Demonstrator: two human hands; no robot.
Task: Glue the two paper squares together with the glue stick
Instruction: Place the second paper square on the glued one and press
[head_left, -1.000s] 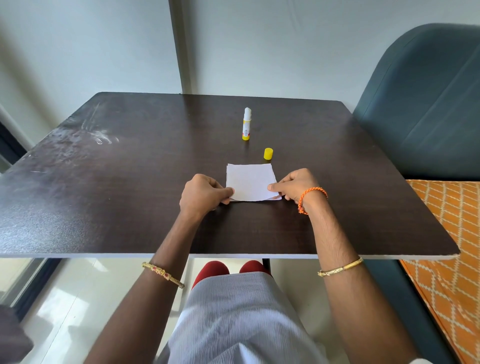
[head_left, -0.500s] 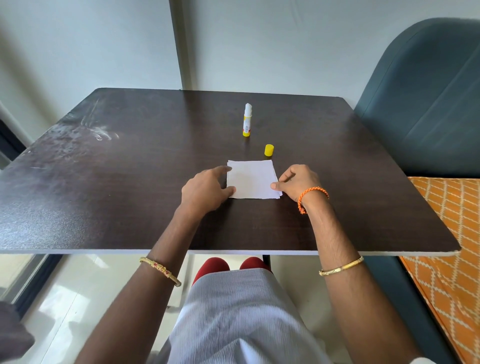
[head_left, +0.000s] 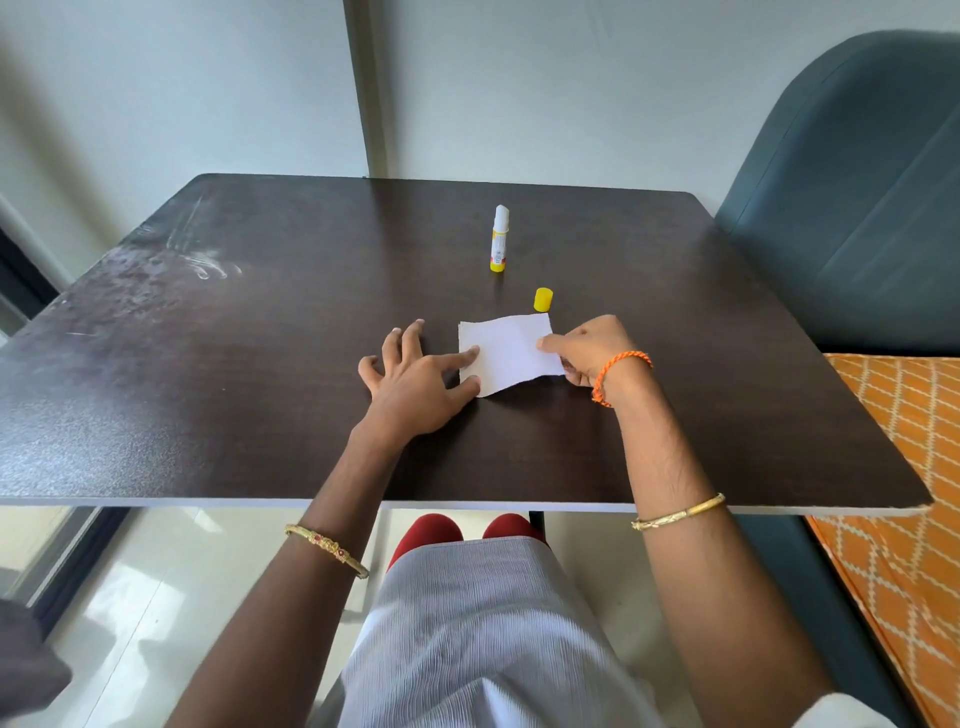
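Observation:
The white paper (head_left: 506, 356) lies on the dark table (head_left: 260, 364), seen as one sheet; I cannot tell two squares apart. My right hand (head_left: 587, 348) pinches its right edge, which curls up a little off the table. My left hand (head_left: 415, 382) is spread flat, with index fingertip and thumb resting on the paper's left edge. The glue stick (head_left: 499, 239) stands upright and uncapped behind the paper. Its yellow cap (head_left: 543, 300) sits just beyond the paper's far right corner.
A dark teal chair back (head_left: 852, 182) rises at the table's right side, with an orange patterned cushion (head_left: 904, 467) below it. A wall runs close behind the table. My lap in pale cloth is under the near edge.
My left hand has opened and spread out, only fingertip and thumb still on the paper's left edge. My right hand has lifted the right edge, so the paper now bends.

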